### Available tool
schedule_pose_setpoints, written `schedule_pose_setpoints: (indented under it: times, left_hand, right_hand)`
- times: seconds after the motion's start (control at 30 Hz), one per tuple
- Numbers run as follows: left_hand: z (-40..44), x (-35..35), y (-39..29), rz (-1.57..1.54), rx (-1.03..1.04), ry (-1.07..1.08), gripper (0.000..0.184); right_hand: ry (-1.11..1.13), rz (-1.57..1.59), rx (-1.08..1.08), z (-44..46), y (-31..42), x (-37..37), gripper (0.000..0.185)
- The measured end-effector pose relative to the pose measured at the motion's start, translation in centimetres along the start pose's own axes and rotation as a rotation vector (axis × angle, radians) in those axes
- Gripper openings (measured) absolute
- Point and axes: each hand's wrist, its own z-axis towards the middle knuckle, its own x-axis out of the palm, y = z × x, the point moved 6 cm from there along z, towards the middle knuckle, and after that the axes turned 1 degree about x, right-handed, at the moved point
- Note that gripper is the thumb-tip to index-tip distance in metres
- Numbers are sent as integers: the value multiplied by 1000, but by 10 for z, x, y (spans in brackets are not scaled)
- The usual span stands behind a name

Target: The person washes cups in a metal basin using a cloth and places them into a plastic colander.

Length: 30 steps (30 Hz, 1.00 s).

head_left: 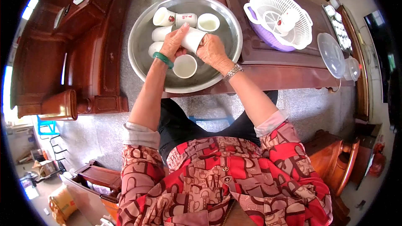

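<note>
A letter-printed shirt point(251, 159) is worn; on the desk point(272, 75), at its near left corner, a metal basin point(238, 37) is set. Over it a white cup point(192, 39) is pinched in the grip of left hand point(171, 44) and right hand point(213, 52), best kept low and turned slowly, its wall steadied. Red writing on a lying cup point(185, 20) cannot be read

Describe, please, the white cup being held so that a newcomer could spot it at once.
On the brown wooden table sits a large, round, silver metal basin. Over it, the left hand, wearing a green bangle, and the right hand grip the tapered white cup. Unlike the other white cups, it alone is held.
</note>
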Motion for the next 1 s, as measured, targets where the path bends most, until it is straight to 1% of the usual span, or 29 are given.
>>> schedule_pose_setpoints:
  times: [0.03,0.07,0.1,0.13,0.17,0.2,0.23,0.3,0.33,0.37,0.4,0.43,0.47,0.5,0.57,0.63,0.67,0.7,0.77,0.8,0.83,0.87,0.9,0.93,0.97,1.0]
  left_hand:
    - [0,-3,2,12,-15,-58,51]
    - [0,-2,3,13,-16,-58,51]
    - [0,2,0,-34,46,-13,55]
    - [-2,6,-5,-80,108,32,58]
    - [-5,8,-6,-79,108,33,58]
    - [-12,16,-17,-162,191,130,61]
    - [-18,24,-27,-246,274,228,64]
    - [-18,25,-25,-231,284,237,64]
    - [-14,21,-21,-168,277,180,58]
    - [-10,16,-17,-104,269,124,53]
    - [-8,14,-17,-104,268,123,53]
    - [-5,10,-11,-33,173,71,56]
    - [-3,6,-6,39,79,19,59]
    - [-1,5,-6,41,80,20,59]
    - [1,5,-3,-39,99,-2,56]
    - [-2,5,-4,-77,107,-14,54]
    - [-5,11,-10,-133,177,89,54]
    - [-10,18,-17,-188,248,194,54]
    - [-14,21,-22,-181,268,184,51]
    - [-11,17,-18,-108,232,136,49]
    - [-9,13,-14,-34,194,86,47]
    - [-7,12,-13,-34,194,83,47]
    - [-6,7,-12,3,173,13,47]
    - [-5,3,-12,40,155,-56,46]
    - [-4,3,-13,43,157,-54,46]
    - [-6,0,-15,4,185,-134,47]
  right_hand:
    - [-18,17,-19,-1,2,0,19]
    - [18,358,2,0,-6,6,16]
    - [18,360,3,0,-5,0,16]
    - [180,660,235,-2,-9,1,13]
    - [343,956,471,-7,-7,5,10]
    - [326,1107,535,-12,4,-1,12]
    - [325,1106,534,-11,3,-2,12]
    - [340,957,479,-10,1,-2,7]
    - [341,957,480,-10,-6,5,7]
    - [190,617,189,-2,-8,1,7]
    - [38,270,-97,-1,10,-8,8]
    - [39,271,-96,-2,14,-7,8]
    - [12,55,-59,-3,15,-8,15]
    - [-17,-161,-21,-4,20,-11,22]
    - [-36,-143,-15,-2,12,-6,20]
    - [159,671,224,1,5,3,16]
    - [243,769,379,-4,-3,0,12]
    - [240,770,378,-5,0,-3,12]
    - [267,891,440,-7,1,-4,9]
    - [252,745,416,-6,-4,-2,11]
    - [254,744,415,-5,-9,2,11]
    - [197,568,283,-2,-9,1,14]
    - [138,395,152,0,2,-4,16]
    - [174,219,211,1,0,-8,22]
    - [170,220,209,1,3,-14,22]
    - [113,109,157,-1,7,-25,24]
